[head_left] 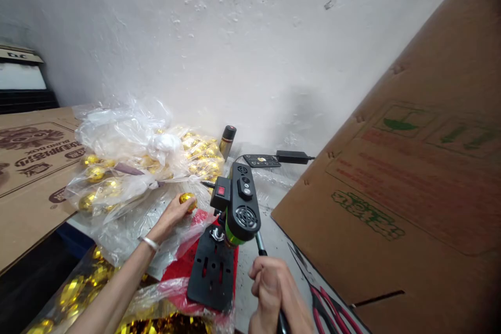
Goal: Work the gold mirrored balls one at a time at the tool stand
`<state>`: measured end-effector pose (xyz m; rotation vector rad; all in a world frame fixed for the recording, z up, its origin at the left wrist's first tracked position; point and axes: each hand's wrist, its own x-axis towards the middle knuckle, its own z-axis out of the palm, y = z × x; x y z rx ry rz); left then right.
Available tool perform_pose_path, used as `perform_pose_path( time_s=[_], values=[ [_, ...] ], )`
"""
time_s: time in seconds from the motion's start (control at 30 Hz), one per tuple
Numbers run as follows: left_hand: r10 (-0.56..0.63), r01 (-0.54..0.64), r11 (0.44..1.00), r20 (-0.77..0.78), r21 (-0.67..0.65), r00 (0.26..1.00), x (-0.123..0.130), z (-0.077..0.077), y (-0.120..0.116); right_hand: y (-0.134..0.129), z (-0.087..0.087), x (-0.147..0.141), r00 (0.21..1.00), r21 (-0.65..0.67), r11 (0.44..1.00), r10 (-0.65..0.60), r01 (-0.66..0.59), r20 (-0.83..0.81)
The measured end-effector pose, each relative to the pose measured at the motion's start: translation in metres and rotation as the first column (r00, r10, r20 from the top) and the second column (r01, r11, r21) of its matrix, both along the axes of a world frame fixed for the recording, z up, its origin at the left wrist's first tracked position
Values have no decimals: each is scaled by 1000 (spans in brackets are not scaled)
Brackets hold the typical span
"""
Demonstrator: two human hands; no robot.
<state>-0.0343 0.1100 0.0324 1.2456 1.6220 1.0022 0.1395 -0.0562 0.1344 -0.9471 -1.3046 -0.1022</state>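
Note:
Between the fingers of my left hand (178,212) is a shiny gold mirrored ball (188,201), held left of a small black bench drill press (245,203). My right hand (276,292) is wrapped round the black-gripped feed lever (261,244) of that press. The press's slotted black base plate (211,276) lies on red plastic (178,269), with nothing resting on the plate. A switch box with a red rocker (221,191) sits on the press's left side. Clear plastic bags (121,135) of gold balls lie beyond my left hand.
A large cardboard box (391,182) leans in on the right, with red-handled scissors (329,302) beside it. Behind the press are a flask (227,141), a black power adapter (293,156) and a wall. Printed cardboard (35,167) lies left; gold foil pieces (74,292) fill the lower left.

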Motion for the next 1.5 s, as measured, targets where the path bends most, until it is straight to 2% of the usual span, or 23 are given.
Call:
perform_pose_path(
  time_s=[0.1, 0.17, 0.23, 0.33, 0.5, 0.77, 0.9, 1.07, 1.2, 1.33, 1.5],
  values=[
    [-101, 94, 993, 95, 74, 990, 7, 0, -51, 7, 12, 7, 995, 30, 996, 82, -84, 63],
    [-180, 163, 978, 126, 133, 976, 14, -5, -80, 10, 18, 13, 988, 17, 995, 100, -102, 121],
    [-229, 214, 964, 90, 155, 969, 24, -14, -101, 12, 22, 16, 983, 16, 995, 95, -99, 155],
    [-236, 242, 956, -52, 165, 970, 37, -30, -115, 12, 24, 18, 978, 18, 996, 81, -86, 191],
    [-256, 318, 898, -228, 305, 939, 48, -44, -119, 7, 20, 18, 971, 5, 996, 90, -93, 220],
    [-247, 370, 831, -321, 415, 914, 48, -58, -137, 4, 17, 19, 967, 2, 995, 95, -98, 238],
    [-253, 396, 828, -367, 396, 895, 50, -59, -132, 3, 16, 19, 964, -7, 995, 95, -97, 247],
    [-289, 428, 840, -391, 335, 874, 53, -49, -113, 3, 12, 19, 966, 4, 994, 102, -106, 238],
    [-351, 471, 839, -391, 273, 851, 55, -44, -108, 2, 7, 21, 963, 3, 994, 107, -111, 246],
    [-362, 466, 853, -375, 236, 854, 56, -43, -110, 2, -10, 22, 959, 18, 991, 122, -131, 254],
    [-350, 457, 858, -383, 235, 855, 58, -45, -111, 4, -34, 17, 981, 116, 991, 41, -64, 189]
  ],
)
